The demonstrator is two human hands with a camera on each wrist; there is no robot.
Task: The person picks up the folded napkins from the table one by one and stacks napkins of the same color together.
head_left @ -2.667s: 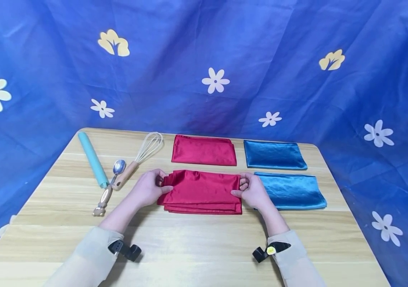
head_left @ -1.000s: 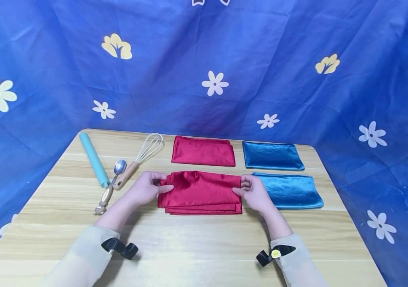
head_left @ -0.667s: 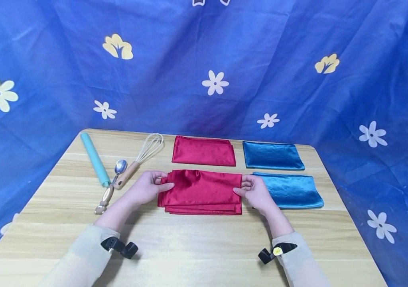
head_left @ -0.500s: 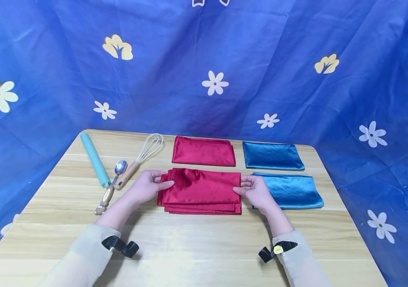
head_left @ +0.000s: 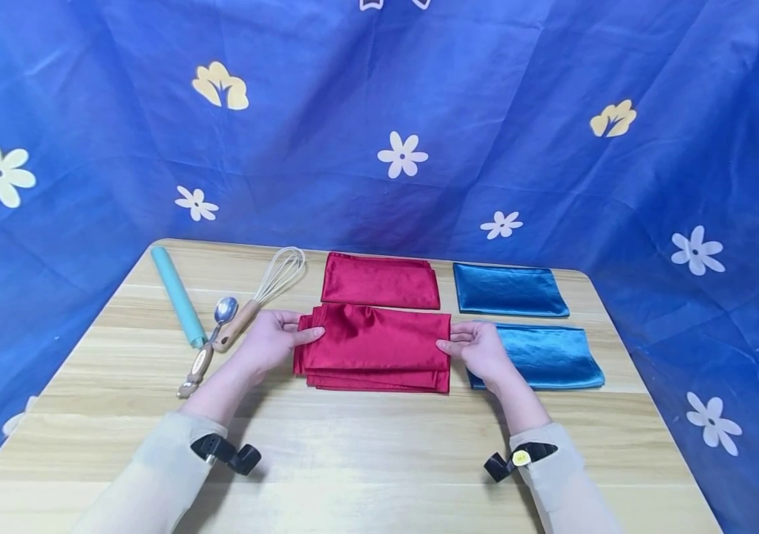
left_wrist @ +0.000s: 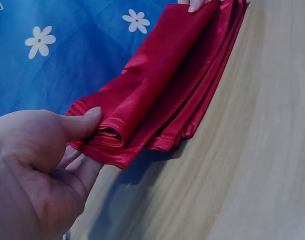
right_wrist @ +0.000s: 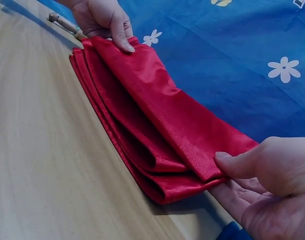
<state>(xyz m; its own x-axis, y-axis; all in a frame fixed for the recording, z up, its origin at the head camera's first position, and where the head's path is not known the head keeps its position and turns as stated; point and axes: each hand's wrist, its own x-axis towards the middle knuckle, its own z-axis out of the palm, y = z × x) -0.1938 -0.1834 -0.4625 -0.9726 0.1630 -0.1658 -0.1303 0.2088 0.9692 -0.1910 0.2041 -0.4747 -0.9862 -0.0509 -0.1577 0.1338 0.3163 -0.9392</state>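
A folded red satin cloth (head_left: 379, 341) is stretched between my two hands at the middle of the table. My left hand (head_left: 272, 343) pinches its left end, thumb on top and fingers beneath. At the right end, my right hand (head_left: 484, 350) grips the cloth the same way. Both wrist views show the folded layers of the red cloth (left_wrist: 147, 85) hanging a little apart along the near side. In the right wrist view, a shadow beneath the red cloth (right_wrist: 157, 110) suggests that its held end is off the tabletop.
Behind lies another folded red cloth (head_left: 380, 282). Two folded blue cloths, one farther back (head_left: 511, 290) and one nearer (head_left: 542, 356), lie to the right. A whisk (head_left: 239, 324), a spoon (head_left: 202, 361) and a turquoise roll (head_left: 179, 297) are at left on the wooden table (head_left: 352, 460).
Both hands have shifted the held red cloth slightly up and away from me, closer to the red cloth behind it. Their grip stays the same, and the other things lie still.
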